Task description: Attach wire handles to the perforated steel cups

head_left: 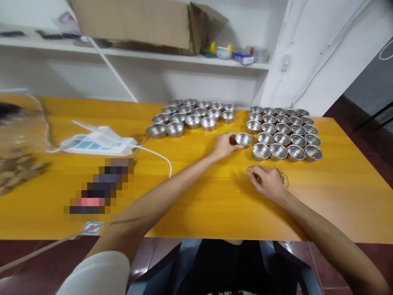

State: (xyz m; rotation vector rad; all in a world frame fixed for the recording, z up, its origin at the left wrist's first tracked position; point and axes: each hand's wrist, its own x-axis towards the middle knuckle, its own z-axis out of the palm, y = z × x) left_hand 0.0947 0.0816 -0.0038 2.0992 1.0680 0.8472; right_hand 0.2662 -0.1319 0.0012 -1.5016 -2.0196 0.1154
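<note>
My left hand grips a small perforated metal cup by its left side, thumb and fingers round the rim. The cup is at the left edge of a block of similar cups set in rows on the right. My right hand is closed just in front of that block, fingertips pinched together. Thin wire loops stick out from the far side of this hand; the part inside the fingers is hidden. A second group of metal cups stands in rows behind and left of my left hand.
A white power strip with a cable lies on the left of the yellow table. Near it is a pixelated dark object. Brown pieces in clear plastic lie far left. Above the back edge, a shelf holds a cardboard box.
</note>
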